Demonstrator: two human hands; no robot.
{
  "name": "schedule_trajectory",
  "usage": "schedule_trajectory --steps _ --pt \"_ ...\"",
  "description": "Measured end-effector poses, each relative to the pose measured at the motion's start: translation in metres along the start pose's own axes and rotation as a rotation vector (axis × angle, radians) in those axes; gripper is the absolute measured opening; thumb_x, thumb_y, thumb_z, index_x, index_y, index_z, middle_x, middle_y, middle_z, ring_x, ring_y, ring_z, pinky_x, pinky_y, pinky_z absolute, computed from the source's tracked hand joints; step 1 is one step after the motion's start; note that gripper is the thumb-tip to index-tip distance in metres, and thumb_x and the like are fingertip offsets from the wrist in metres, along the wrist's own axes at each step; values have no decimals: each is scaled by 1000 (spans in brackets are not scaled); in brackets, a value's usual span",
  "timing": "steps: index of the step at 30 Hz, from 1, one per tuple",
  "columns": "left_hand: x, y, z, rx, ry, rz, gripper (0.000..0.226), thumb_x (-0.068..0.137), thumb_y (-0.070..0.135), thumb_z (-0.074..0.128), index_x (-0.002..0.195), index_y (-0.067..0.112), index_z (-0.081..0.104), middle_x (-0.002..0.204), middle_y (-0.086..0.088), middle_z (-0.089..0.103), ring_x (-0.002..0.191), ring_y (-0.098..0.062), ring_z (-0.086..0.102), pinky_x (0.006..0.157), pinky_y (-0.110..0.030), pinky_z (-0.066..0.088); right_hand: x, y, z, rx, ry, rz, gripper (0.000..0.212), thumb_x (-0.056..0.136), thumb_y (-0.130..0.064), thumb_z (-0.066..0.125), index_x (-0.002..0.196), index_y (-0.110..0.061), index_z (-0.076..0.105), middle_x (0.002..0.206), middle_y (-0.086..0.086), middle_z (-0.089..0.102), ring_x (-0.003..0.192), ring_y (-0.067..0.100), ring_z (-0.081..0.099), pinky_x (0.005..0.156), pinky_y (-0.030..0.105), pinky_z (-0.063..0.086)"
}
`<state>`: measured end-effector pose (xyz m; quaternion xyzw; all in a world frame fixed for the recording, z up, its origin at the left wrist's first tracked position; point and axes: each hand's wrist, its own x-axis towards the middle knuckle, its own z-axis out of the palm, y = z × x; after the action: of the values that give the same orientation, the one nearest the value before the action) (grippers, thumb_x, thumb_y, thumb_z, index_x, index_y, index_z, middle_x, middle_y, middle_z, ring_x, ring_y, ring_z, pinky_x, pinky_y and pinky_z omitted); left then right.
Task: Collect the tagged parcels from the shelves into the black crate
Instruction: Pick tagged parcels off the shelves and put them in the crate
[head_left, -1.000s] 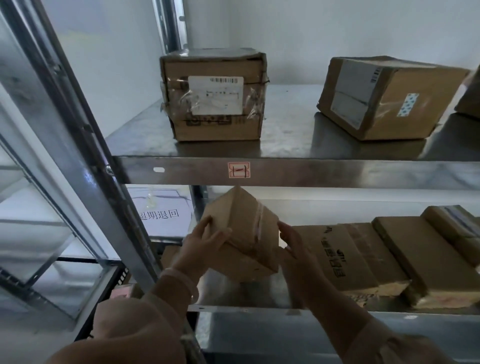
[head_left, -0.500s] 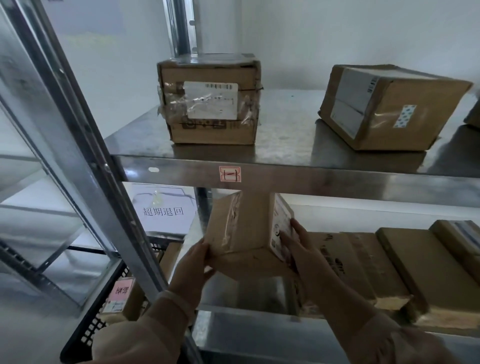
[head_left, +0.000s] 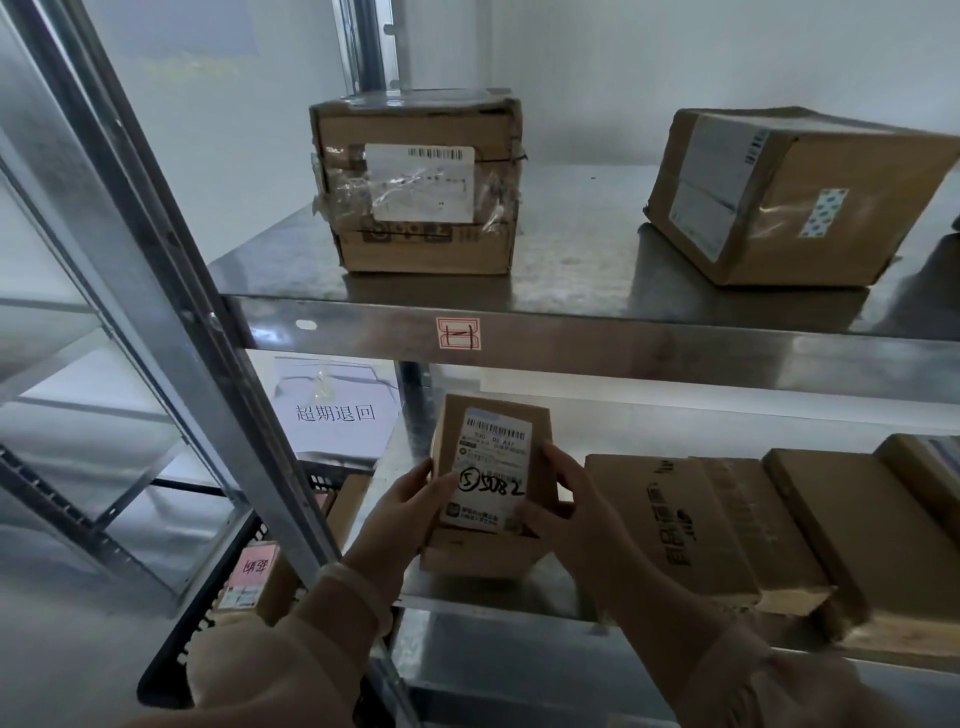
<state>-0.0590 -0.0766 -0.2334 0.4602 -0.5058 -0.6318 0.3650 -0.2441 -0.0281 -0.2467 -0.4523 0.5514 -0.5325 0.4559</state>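
Observation:
A small brown cardboard parcel (head_left: 491, 467) is held between my left hand (head_left: 400, 512) and my right hand (head_left: 569, 506), just above the front of the lower shelf. Its white shipping label with a barcode and handwritten black digits faces me. The black crate (head_left: 208, 618) sits low at the left behind the shelf upright, holding a parcel with a pink tag (head_left: 253, 569). On the upper shelf stand a taped box with a white label (head_left: 415, 182) and a larger box (head_left: 789, 197).
Several flat cardboard parcels (head_left: 727, 525) lie on the lower shelf to the right of my hands. A slanted metal upright (head_left: 171, 291) crosses between me and the crate. A white paper sign (head_left: 335, 410) hangs behind the crate. The upper shelf edge (head_left: 623, 332) carries a small red sticker.
The parcel has been turned in both hands from its plain side until its labelled face points at me, and it now sits lower and closer to the shelf front.

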Motion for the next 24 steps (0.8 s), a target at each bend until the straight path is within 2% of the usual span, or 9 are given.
schedule_trajectory --steps 5,9,11,14,15,17,20,22,24 --pt "8 -8 -4 48 119 38 35 93 11 55 122 28 64 109 -1 73 100 -22 69 87 -44 57 0 9 5 -24 -26 14 68 83 -2 69 135 -33 38 119 -19 51 103 13 63 71 25 58" --pt "16 -17 -13 148 181 106 31 95 13 55 123 23 63 105 4 73 97 -14 69 78 -29 58 2 11 7 -148 -70 50 72 85 -5 69 145 -22 33 142 0 41 129 20 45 96 41 52" --pt "19 -23 -15 175 197 119 26 97 16 53 121 21 60 102 6 71 97 -12 68 69 -18 56 2 10 7 -230 -128 37 72 87 -7 67 147 -19 30 146 1 39 132 17 41 101 33 47" --pt "19 -22 -11 257 198 181 25 97 17 52 121 25 55 107 0 68 103 -19 66 76 -27 58 -2 7 -4 -249 -130 41 67 89 -13 66 146 -24 33 133 -14 43 119 3 46 81 11 49" --pt "19 -18 -8 312 199 226 27 97 18 53 122 28 54 110 -2 67 105 -21 65 80 -33 59 -4 6 -11 -248 -108 41 65 89 -16 66 145 -27 34 127 -17 44 115 0 46 80 12 49" --pt "19 -7 4 474 236 332 31 95 22 55 124 32 53 119 -5 61 110 -23 61 83 -40 58 -5 5 -31 -325 -37 21 61 90 -21 65 143 -32 37 128 -15 41 120 3 43 93 25 48" --pt "19 13 29 782 343 458 52 91 29 59 140 23 45 141 -10 44 129 -28 42 102 -49 45 -8 1 -68 -413 55 -17 41 92 -22 61 126 -39 46 116 -13 47 106 6 48 101 38 43" --pt "16 20 56 787 311 543 57 90 29 61 143 23 41 147 -8 39 133 -27 38 106 -47 40 -16 1 -93 -538 198 -62 43 92 -18 60 130 -35 47 122 -12 50 110 6 50 101 34 44" --pt "10 16 88 788 186 624 58 90 28 61 144 25 39 147 1 38 133 -16 36 107 -32 35 -27 2 -117 -687 336 -155 43 91 -13 62 132 -19 50 129 3 53 114 15 50 98 37 46"
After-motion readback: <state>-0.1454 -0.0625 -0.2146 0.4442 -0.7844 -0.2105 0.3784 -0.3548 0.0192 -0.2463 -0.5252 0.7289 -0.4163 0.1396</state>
